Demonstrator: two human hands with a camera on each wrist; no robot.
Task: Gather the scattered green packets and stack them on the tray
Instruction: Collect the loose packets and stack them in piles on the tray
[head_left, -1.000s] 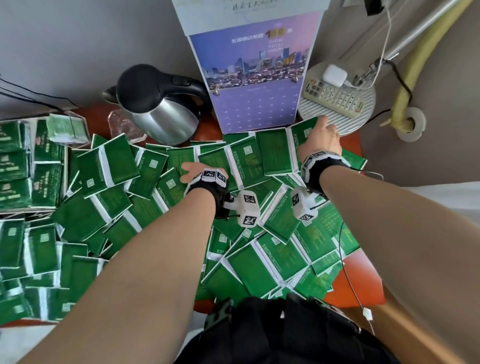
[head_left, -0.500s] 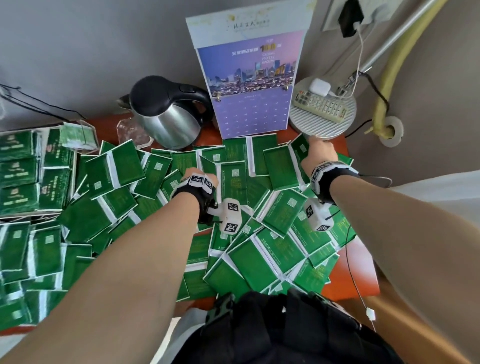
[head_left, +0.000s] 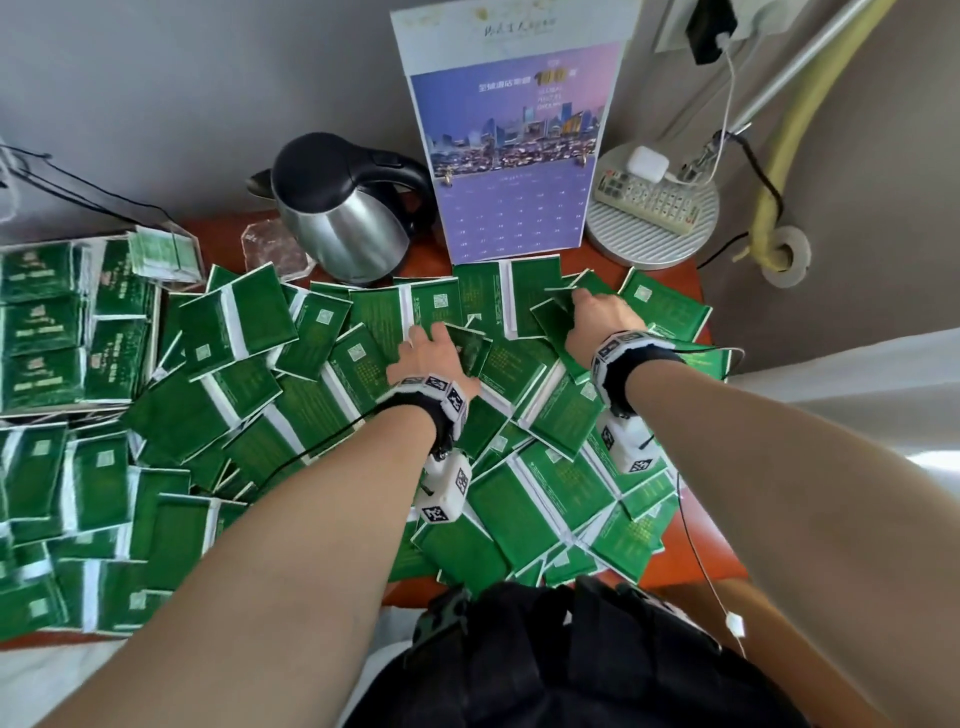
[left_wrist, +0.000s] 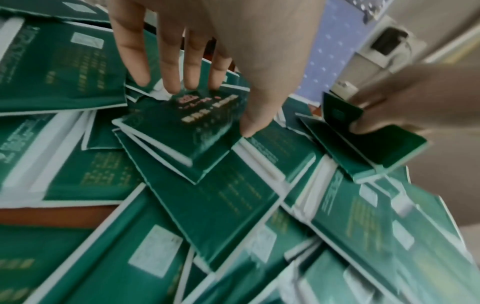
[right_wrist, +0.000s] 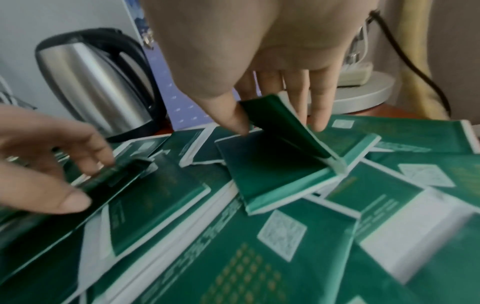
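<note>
Green packets (head_left: 249, 395) lie scattered in overlapping layers over the table. Neat rows of packets (head_left: 41, 322) lie at the far left. My left hand (head_left: 441, 338) (left_wrist: 215, 109) is at the middle of the pile and pinches one dark packet (left_wrist: 205, 127) (head_left: 470, 348) between thumb and fingers, its edge raised. To the right of it, my right hand (head_left: 576, 306) (right_wrist: 275, 123) pinches another packet (right_wrist: 283, 131) and tilts it up off the packet below. The left hand (right_wrist: 52, 164) also shows in the right wrist view, at its left edge.
Along the back stand a steel kettle (head_left: 343, 218), a purple calendar (head_left: 514, 156) and a round grey lamp base (head_left: 623, 244) with a remote (head_left: 649, 197) on it. A clear glass piece (head_left: 275, 249) sits left of the kettle. Bare red-brown table (head_left: 696, 551) shows at the right front.
The right hand has drawn back from the lamp base and lifted a packet's edge. The left hand has shifted slightly right and taken hold of a packet.
</note>
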